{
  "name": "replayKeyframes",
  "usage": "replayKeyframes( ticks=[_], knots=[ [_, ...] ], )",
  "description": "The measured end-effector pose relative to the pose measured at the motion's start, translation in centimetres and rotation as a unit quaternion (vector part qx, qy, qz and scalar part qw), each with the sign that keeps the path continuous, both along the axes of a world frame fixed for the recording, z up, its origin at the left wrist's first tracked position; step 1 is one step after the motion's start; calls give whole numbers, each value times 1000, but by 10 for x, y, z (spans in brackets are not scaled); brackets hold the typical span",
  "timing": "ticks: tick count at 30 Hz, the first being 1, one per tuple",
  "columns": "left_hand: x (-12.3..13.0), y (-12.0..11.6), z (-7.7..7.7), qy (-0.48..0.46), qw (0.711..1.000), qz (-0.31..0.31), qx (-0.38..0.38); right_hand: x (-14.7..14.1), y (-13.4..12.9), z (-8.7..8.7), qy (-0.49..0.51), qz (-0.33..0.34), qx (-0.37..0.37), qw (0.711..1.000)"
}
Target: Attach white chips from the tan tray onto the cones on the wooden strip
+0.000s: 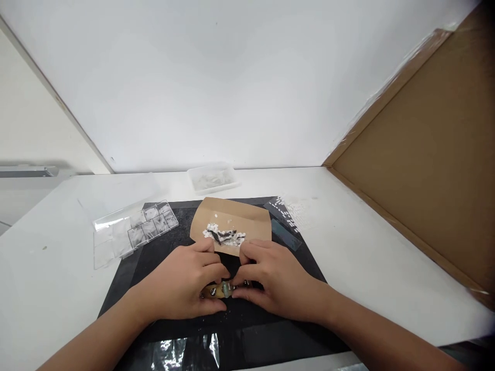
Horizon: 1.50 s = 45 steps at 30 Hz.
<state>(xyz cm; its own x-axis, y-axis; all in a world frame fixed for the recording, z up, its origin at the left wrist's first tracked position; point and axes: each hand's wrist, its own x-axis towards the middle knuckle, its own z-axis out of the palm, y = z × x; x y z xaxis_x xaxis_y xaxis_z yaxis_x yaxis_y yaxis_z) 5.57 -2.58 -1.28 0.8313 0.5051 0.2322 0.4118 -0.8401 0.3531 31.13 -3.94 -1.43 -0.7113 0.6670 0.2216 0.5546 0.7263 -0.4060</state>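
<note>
At the near middle of the black mat (301,304), both hands were bent over a small yellowish piece (216,291) with shiny metallic spots and a pale greenish clear part (227,289). Left hand (185,281): partly closed, fingers curled above the piece's left end, thumb below; exact contact hidden. Right hand (276,278): nearly closed, thumb and fingertips pinched at the right side, by the greenish part. Just beyond the hands lay a brown paper tray (251,216), holding white bits (212,228) and dark, crumpled strips (228,237). To its left, a clear compartment box (149,231) sat partly over the mat's edge, whitish contents in its cells. To its right lay a bluish strip (285,234) and rows of small white pieces (288,214). Farther back, on the white table (386,263), stood a translucent tub (212,178), contents too blurred to name.
</note>
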Motion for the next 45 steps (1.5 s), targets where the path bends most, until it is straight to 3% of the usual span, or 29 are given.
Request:
replayKeyframes(
  ticks=[17,38,45],
  knots=[
    [0,-1,0,3,1000,12,-20,2,-4,11,-26,-42,-57,997],
    [2,-3,1,27,998,24,-55,-3,-9,6,-17,-88,-101,991],
    [2,-2,5,7,999,22,-36,5,-2,20,-16,-63,-83,994]
  ],
)
